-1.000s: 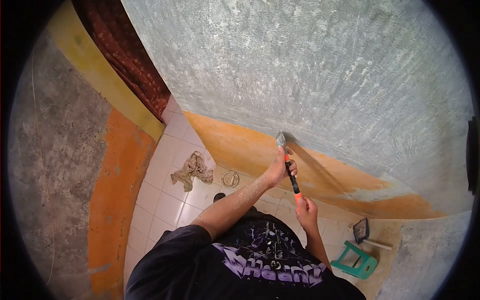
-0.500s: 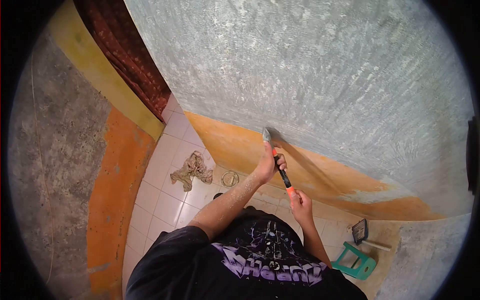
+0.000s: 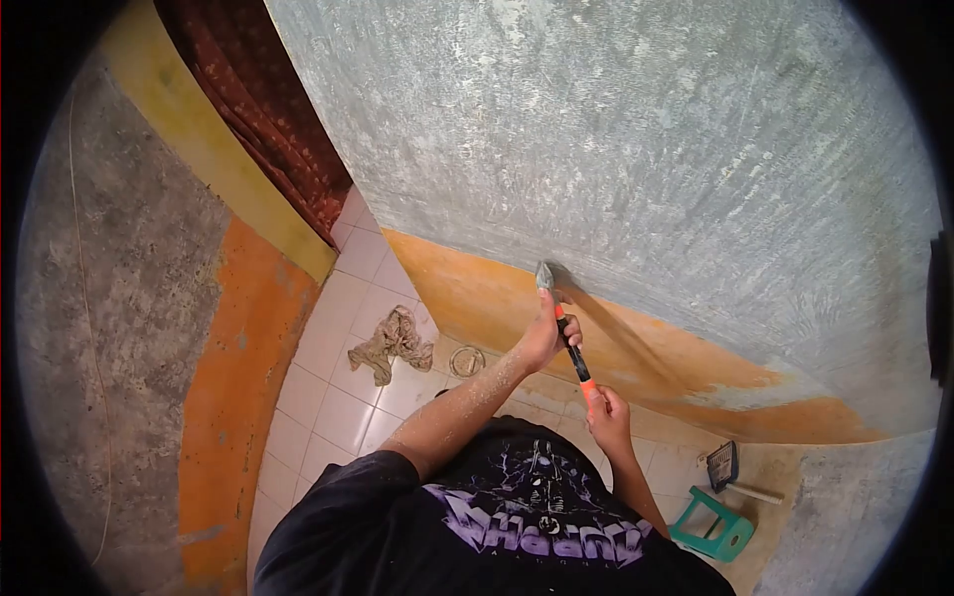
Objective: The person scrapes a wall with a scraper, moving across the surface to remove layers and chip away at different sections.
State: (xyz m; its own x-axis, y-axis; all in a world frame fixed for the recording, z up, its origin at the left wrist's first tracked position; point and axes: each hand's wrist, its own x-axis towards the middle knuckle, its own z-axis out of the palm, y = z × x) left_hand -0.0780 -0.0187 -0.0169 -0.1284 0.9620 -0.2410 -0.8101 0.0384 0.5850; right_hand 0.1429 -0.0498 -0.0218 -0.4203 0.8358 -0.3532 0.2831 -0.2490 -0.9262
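A long-handled scraper (image 3: 577,366) with an orange-and-black handle is held in both hands against the wall. Its grey blade (image 3: 544,275) meets the wall where the grey scraped surface borders the orange paint. My left hand (image 3: 543,338) is wrapped around the handle just below the blade, its forearm speckled with pale dust. Lower down, my right hand (image 3: 608,419) grips the orange end of the handle. The grey scraped wall (image 3: 596,149) rises in front of me, with an orange painted band (image 3: 467,283) beneath it.
A crumpled brown cloth (image 3: 395,344) and a round ring-like object (image 3: 467,362) lie on the tiled floor (image 3: 343,412). To the right sit a green plastic stool (image 3: 736,537) and a dark basket-like item (image 3: 723,463). A red curtain (image 3: 253,109) hangs in the doorway at left.
The whole view has shifted slightly, so everything appears a little further right and lower. Both hands keep their grip on the scraper, and its blade stays close to the same place on the wall.
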